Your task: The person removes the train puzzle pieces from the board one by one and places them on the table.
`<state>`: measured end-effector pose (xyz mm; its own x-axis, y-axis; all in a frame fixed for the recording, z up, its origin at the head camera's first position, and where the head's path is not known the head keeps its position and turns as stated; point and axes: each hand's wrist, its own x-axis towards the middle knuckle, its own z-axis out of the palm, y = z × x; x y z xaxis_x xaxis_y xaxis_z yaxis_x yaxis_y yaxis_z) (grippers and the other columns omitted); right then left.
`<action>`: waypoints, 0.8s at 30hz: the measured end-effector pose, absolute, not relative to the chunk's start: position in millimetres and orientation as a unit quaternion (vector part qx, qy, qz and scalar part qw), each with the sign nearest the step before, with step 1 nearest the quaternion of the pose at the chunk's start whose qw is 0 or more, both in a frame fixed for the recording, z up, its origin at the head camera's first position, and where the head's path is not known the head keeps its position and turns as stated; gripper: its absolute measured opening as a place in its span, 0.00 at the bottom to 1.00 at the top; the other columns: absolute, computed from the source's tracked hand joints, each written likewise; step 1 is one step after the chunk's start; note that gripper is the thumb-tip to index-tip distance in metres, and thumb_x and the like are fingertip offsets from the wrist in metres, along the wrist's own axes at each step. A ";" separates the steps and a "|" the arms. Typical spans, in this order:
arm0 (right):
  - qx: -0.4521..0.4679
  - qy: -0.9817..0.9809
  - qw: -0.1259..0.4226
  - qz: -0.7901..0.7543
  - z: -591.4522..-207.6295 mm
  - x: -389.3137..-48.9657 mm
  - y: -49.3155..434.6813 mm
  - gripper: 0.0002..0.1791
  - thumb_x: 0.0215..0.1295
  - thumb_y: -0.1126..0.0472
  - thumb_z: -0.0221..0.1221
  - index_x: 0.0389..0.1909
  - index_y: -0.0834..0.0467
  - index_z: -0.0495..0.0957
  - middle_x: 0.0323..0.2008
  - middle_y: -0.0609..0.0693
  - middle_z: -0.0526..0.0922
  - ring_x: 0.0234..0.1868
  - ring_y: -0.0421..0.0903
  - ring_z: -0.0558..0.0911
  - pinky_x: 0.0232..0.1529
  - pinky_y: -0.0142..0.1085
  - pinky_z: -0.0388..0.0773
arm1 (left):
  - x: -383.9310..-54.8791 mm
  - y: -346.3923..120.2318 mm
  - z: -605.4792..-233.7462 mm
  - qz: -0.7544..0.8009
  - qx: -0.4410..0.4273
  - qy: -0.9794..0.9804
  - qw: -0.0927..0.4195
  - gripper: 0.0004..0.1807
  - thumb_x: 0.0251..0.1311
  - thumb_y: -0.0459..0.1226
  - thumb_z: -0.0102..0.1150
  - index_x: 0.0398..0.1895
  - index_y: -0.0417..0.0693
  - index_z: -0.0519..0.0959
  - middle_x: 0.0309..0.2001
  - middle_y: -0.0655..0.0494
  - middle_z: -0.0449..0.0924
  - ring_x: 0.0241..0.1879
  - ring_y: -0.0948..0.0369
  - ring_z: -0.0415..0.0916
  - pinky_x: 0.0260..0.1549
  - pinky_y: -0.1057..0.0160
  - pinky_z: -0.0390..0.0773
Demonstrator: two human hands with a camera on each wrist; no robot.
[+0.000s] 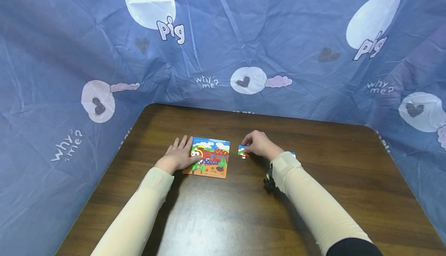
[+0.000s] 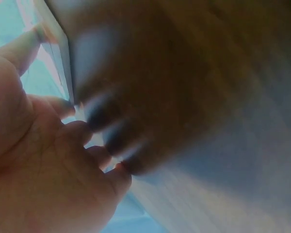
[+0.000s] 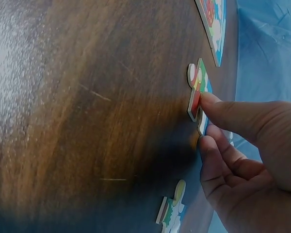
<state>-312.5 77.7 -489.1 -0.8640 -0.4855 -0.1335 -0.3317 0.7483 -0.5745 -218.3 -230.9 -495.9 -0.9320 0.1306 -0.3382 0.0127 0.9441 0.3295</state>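
A square puzzle board [image 1: 214, 153] with a red cartoon train, blue sky and orange ground lies on the table. Along its left edge rests my left hand [image 1: 179, 157], fingers spread and thumb lying over the picture. In the left wrist view, the thumb overlaps the board's edge. To the right of the board, my right hand [image 1: 260, 145] pinches a small puzzle piece [image 3: 198, 82] between thumb and fingertips, close over the wood. That piece shows green, red and blue, with a rounded knob. Part of it is hidden behind the thumb.
Another puzzle piece [image 3: 172, 213] lies on the table nearer the right wrist; in the head view the right sleeve mostly hides it. The brown wooden table [image 1: 209, 217] has rounded far corners. Blue printed cloth [image 1: 209, 54] hangs behind it and at both sides.
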 end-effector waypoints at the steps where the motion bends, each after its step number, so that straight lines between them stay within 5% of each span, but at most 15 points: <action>1: -0.221 0.926 0.139 -0.274 -488.6 -312.6 77.4 0.09 0.57 0.68 0.74 0.39 0.62 0.89 0.32 0.47 0.86 0.39 0.46 0.80 0.43 0.40 0.77 | -218.1 -230.8 -495.3 0.163 0.037 0.969 0.181 0.50 0.74 0.61 0.47 0.83 0.42 0.39 0.81 0.37 0.33 0.77 0.36 0.29 0.71 0.37 0.38; 24: -0.238 0.908 0.111 -0.328 -479.5 -295.8 54.9 0.05 0.65 0.64 0.69 0.38 0.61 0.87 0.30 0.46 0.83 0.32 0.44 0.81 0.38 0.39 0.79 | -218.5 -230.1 -496.1 0.160 0.038 0.971 0.175 0.50 0.74 0.61 0.46 0.83 0.42 0.40 0.81 0.37 0.34 0.77 0.36 0.29 0.71 0.36 0.39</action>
<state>-295.8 54.9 -479.5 -0.8623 -0.5043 -0.0457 -0.3588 0.6721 -0.6477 -218.5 -230.1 -496.1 -0.9357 0.1296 -0.3281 0.0173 0.9458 0.3242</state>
